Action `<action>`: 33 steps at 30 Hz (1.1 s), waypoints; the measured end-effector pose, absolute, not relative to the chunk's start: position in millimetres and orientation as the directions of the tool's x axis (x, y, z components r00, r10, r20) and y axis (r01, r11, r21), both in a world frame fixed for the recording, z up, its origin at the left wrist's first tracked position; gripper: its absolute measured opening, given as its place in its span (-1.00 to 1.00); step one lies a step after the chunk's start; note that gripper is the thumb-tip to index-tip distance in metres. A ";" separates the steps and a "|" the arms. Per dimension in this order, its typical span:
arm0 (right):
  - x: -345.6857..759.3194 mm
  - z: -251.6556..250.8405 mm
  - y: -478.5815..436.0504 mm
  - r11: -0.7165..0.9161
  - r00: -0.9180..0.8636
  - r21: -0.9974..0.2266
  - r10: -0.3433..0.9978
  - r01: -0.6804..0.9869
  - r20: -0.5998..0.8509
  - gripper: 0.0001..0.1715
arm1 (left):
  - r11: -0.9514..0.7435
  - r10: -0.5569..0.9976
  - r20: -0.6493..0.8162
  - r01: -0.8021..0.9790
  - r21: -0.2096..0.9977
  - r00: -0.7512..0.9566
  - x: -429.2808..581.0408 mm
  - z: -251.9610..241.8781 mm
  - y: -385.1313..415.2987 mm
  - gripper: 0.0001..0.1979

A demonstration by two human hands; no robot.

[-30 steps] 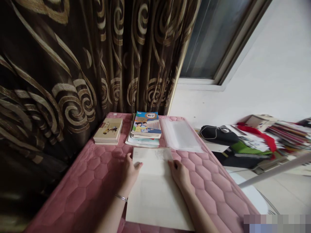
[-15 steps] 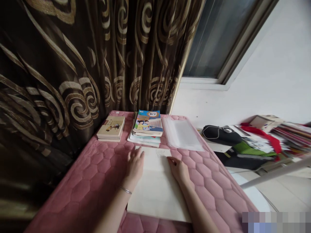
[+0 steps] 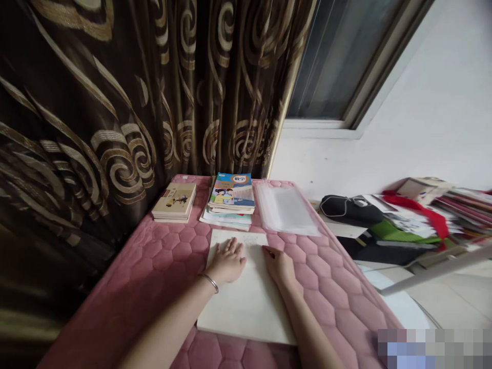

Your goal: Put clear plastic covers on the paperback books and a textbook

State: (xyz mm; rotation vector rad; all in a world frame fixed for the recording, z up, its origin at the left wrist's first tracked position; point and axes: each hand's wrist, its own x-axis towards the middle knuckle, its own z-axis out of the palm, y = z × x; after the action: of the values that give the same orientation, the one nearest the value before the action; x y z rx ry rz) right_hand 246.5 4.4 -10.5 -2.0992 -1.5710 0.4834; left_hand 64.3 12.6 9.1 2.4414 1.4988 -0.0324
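Note:
A book (image 3: 246, 307) with pale pages lies open on the pink quilted surface in front of me, with a small block of print near its top edge. My left hand (image 3: 226, 264), a silver bangle at its wrist, rests flat on the upper part of the page with fingers spread. At the book's right edge, my right hand (image 3: 280, 266) has its fingers curled and pinched on the margin. The tips of several right fingers are hidden beneath that hand.
Beyond the book are a stack of textbooks (image 3: 231, 192), a smaller pile of tan books (image 3: 175, 201) and clear plastic covers (image 3: 286, 210). A patterned curtain (image 3: 215, 92) hangs behind. Papers and a black pouch (image 3: 346, 209) lie at the right, past the quilted surface's edge (image 3: 348, 251).
My left hand has slid rightward from the book's left edge onto the page. My right hand stays at the right edge. The view has shifted slightly.

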 end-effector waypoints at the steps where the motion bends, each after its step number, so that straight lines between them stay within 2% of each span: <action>1: 246.2 -10.2 4.3 -0.237 0.279 -0.543 0.960 0.806 -0.005 -0.57 | -0.421 0.866 -0.184 0.878 0.229 0.464 64.5 9.8 13.6 -0.41; 4: 245.0 -6.4 2.3 -0.239 0.266 -0.501 0.964 0.832 -0.018 -0.56 | -0.402 0.881 -0.165 0.886 0.230 0.443 67.5 12.0 14.9 -0.43; 8: 236.7 9.0 -0.5 -0.244 0.256 -0.371 0.967 0.896 -0.017 -0.63 | -0.395 0.918 0.050 0.898 0.194 0.393 73.1 11.3 16.2 -0.58; 11: 218.7 22.5 4.8 -0.107 0.124 -0.261 0.991 0.959 0.050 -0.60 | -0.413 0.910 0.112 0.888 0.199 0.398 75.4 5.9 22.1 -0.64; 12: 210.6 25.1 8.6 -0.008 0.028 -0.268 0.997 0.963 0.071 -0.55 | -0.417 0.909 0.103 0.885 0.209 0.404 75.7 3.5 25.0 -0.62; 14: 193.9 26.0 18.3 0.186 -0.171 -0.360 0.983 0.914 0.072 -0.44 | -0.421 0.906 0.062 0.878 0.227 0.419 75.8 -1.1 30.9 -0.53; 17: 176.2 18.5 33.9 0.236 -0.292 -0.459 0.955 0.856 -0.053 -0.38 | -0.422 0.902 0.011 0.874 0.240 0.432 73.9 -5.4 36.0 -0.44; 19: 173.2 11.9 41.4 0.213 -0.301 -0.469 0.946 0.857 -0.120 -0.38 | -0.420 0.902 0.002 0.873 0.247 0.433 72.1 -5.9 36.3 -0.45; 25: 190.0 -0.5 43.2 0.156 -0.247 -0.438 0.956 0.885 -0.159 -0.33 | -0.363 0.927 0.000 0.899 0.244 0.375 68.7 -1.9 36.1 -0.43; 33: 211.1 -6.2 36.8 -0.026 -0.025 -0.289 0.985 0.957 -0.172 -0.16 | -0.223 0.973 -0.019 0.956 0.192 0.230 51.2 -1.6 46.0 -0.25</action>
State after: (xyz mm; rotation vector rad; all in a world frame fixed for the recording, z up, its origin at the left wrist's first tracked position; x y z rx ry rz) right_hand 211.1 36.8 -6.2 -2.1322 -2.1316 0.5060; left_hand 51.2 46.0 -1.6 2.3315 1.8475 0.1568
